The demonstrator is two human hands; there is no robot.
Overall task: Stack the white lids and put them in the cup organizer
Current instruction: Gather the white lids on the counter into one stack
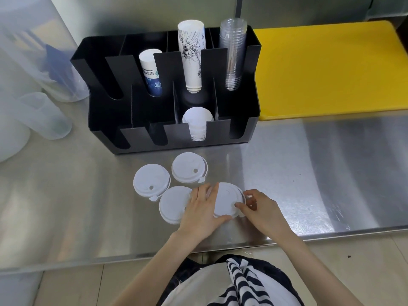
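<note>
Head view: left hand (202, 212) spread flat, fingers apart, resting across two white lids, the near-left lid (173, 204) and the held lid (228, 199). Right hand (260, 208) pinching the held lid's right rim, thumb and forefinger closed on it. Two further lids (189, 170) (151, 180) loose on steel counter (309, 173). Stacked lids (197, 125) already in black cup organizer (101, 102), front middle slot.

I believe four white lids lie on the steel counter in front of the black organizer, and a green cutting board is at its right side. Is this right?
Not quite: the head view shows the cutting board is yellow, not green. The rest holds: four white lids lie on the steel counter in front of the black organizer, and the board is at its right side.
</note>
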